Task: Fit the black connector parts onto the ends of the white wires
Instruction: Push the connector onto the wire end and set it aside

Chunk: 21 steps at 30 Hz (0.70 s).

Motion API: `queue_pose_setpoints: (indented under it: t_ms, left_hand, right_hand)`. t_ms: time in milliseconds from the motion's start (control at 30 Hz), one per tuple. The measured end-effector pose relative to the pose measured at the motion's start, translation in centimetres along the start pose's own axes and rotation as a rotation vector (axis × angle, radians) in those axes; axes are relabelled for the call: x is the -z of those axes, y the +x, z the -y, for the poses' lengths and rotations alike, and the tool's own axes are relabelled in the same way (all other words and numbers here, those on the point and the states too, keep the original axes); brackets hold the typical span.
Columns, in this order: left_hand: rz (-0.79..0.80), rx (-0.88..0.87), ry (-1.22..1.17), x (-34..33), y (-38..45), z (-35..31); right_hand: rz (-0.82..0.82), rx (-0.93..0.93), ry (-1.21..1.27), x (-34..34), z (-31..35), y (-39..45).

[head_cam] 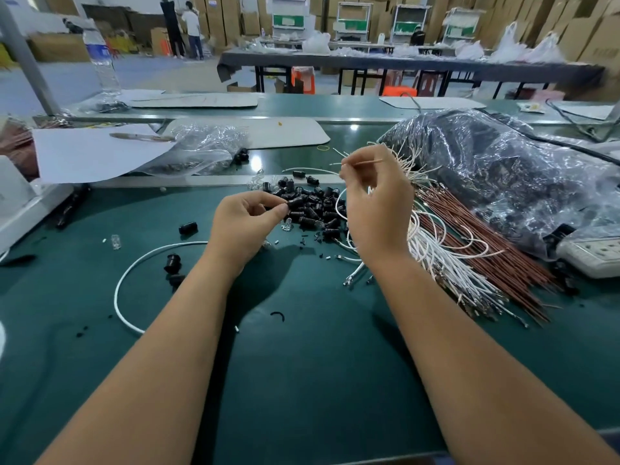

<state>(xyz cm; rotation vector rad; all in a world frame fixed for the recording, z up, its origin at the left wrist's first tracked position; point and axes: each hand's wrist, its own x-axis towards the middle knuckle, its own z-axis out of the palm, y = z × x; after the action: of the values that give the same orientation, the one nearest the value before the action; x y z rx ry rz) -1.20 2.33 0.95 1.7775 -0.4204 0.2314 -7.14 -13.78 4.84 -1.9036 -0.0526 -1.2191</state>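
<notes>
Left hand [248, 218]: fingers curled, thumb and forefinger pinched on one small black plastic cylindrical connector part [295, 203] at the near-left edge of the pile
Right hand [375, 203]: raised above the surface, fingertips pinched together on a thin wire end [364, 162]; colour of that wire hard to tell, whether a white one cannot be said
Pile of black connector parts [315, 209]: loose heap mid-surface, between the two hands
Bundle of thin white insulated wires [436, 256]: fanned along the right side of the green mat [302, 364], beside brown wires [486, 243], metal tips toward the near edge
Handling, connector: likely light, rigid and smooth, apt to slip or roll; best pinched round its barrel, open end toward the wire
Handling, wire: likely limp and springy; best held just behind the tip so it does not buckle
Stray white wire [134, 273]: looped at the left, near two loose black parts
</notes>
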Motion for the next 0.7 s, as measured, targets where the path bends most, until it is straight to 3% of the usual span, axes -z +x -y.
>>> queue_pose_setpoints:
  t_ms: [133, 233, 300, 500, 700]
  left_hand:
    - [-0.142, -0.051, -0.087, 0.5, -0.2, -0.4]
    - [-0.201, -0.106, -0.106, 0.7, 0.1, -1.1]
    - [-0.159, -0.145, -0.116, 0.3, 0.1, -1.7]
    - [0.063, -0.103, 0.024, -1.1, -0.5, -1.8]
    - [0.037, -0.08, -0.001, -1.5, -0.2, -1.5]
  right_hand:
    - [-0.171, -0.628, 0.685, -0.2, -0.1, 0.3]
    - [-0.13, -0.819, 1.019, 0.4, -1.3, 0.8]
    - [-0.059, -0.889, 1.138, 0.3, -1.7, 0.8]
    - [0.019, -0.945, 1.285, -0.6, -2.2, 0.2]
    - [0.343, -0.768, 0.775, -2.8, -1.8, -1.2]
